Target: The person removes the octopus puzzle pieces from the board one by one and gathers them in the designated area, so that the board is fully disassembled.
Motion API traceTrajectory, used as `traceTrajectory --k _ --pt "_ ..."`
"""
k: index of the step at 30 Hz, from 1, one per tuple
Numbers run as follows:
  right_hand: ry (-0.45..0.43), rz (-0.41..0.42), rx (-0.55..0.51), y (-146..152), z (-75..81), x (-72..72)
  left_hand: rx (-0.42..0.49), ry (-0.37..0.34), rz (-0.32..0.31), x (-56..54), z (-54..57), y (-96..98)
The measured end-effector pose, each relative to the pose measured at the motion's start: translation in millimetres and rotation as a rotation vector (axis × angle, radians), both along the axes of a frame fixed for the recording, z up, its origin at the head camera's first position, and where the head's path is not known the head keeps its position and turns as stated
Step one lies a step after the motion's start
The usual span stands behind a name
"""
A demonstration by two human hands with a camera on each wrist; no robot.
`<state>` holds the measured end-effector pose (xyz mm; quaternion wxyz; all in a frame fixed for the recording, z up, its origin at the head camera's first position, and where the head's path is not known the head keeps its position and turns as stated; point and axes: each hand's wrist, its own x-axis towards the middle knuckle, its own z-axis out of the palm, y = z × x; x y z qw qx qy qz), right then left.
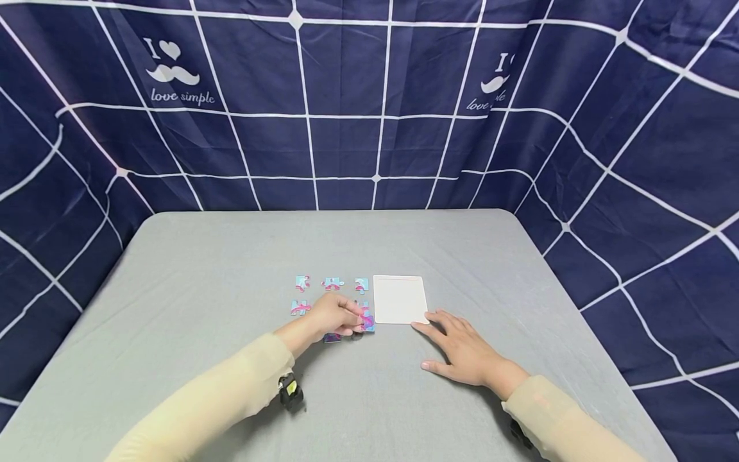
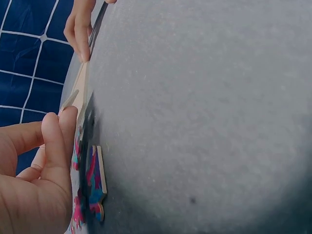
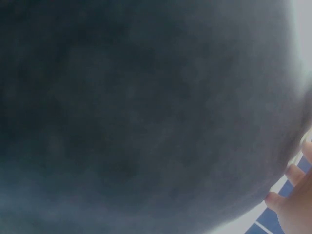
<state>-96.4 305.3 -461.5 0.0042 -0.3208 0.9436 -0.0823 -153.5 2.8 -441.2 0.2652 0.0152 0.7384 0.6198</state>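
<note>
My left hand [image 1: 333, 314] pinches a purple and blue jigsaw piece [image 1: 368, 323] between thumb and fingertips, at the near left corner of a white square puzzle board [image 1: 399, 300]. In the left wrist view the held piece [image 2: 70, 100] shows edge-on and tilted at the fingertips. Fingers spread, my right hand [image 1: 462, 350] rests with its fingertips at the board's near right corner. Other pink and blue jigsaw pieces [image 1: 332, 283] lie in spaced rows left of the board. My left hand partly covers one piece [image 1: 331, 337] and may hide more.
A grey cloth covers the table [image 1: 231, 256], and the board lies flat on it. Dark blue curtains [image 1: 346, 77] with white lines stand along the back and both sides. A small black device [image 1: 290, 389] is strapped to the left wrist.
</note>
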Motion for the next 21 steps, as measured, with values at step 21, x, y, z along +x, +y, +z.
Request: traceTrajectory --k 21 --pt "0.006 -0.005 -0.007 -0.3 -3.3 0.4 -0.021 -0.028 -0.021 6.2 -0.5 -3.1"
